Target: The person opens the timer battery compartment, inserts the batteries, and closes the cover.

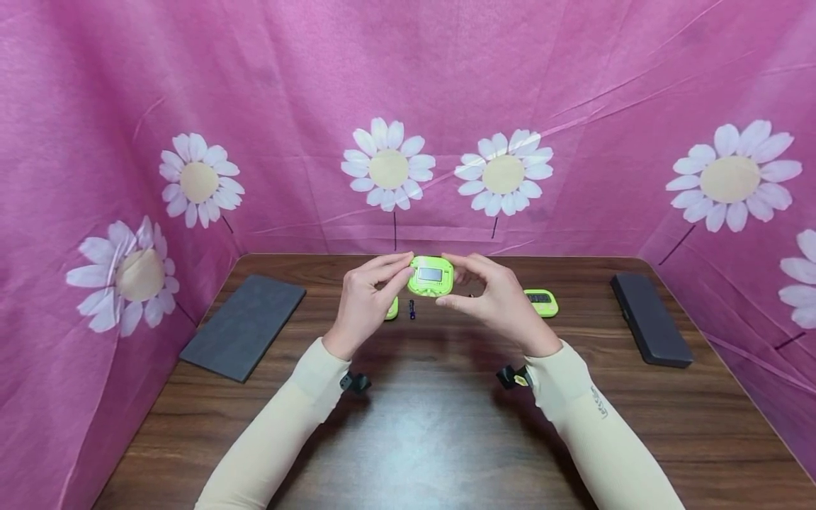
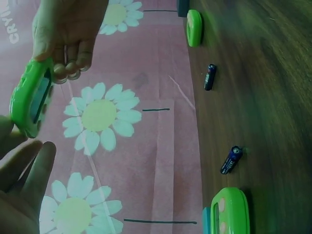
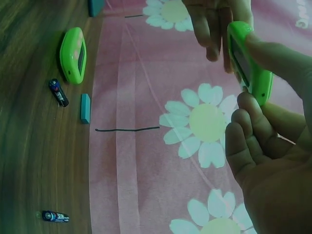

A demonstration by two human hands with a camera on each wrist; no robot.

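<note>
A lime-green digital timer [image 1: 431, 276] is held up above the table's far part, a pale rectangle on its side towards the head camera. My left hand [image 1: 368, 301] pinches its left edge between thumb and fingers. At the opposite edge, my right hand [image 1: 494, 301] grips it with thumb below and fingers above. The left wrist view shows the timer [image 2: 31, 97] edge-on, its dark screen and buttons facing the wall. Below it on the table lie two dark blue batteries, one battery [image 2: 231, 160] by the left timer and another battery [image 2: 210, 77] further right.
A second green timer [image 1: 541, 302] lies to the right; a third timer [image 1: 392, 309] is partly hidden behind the left hand. A dark grey flat board [image 1: 245, 326] sits at left, a black case [image 1: 650, 319] at right. A pink flowered cloth [image 1: 446, 71] hangs behind the table.
</note>
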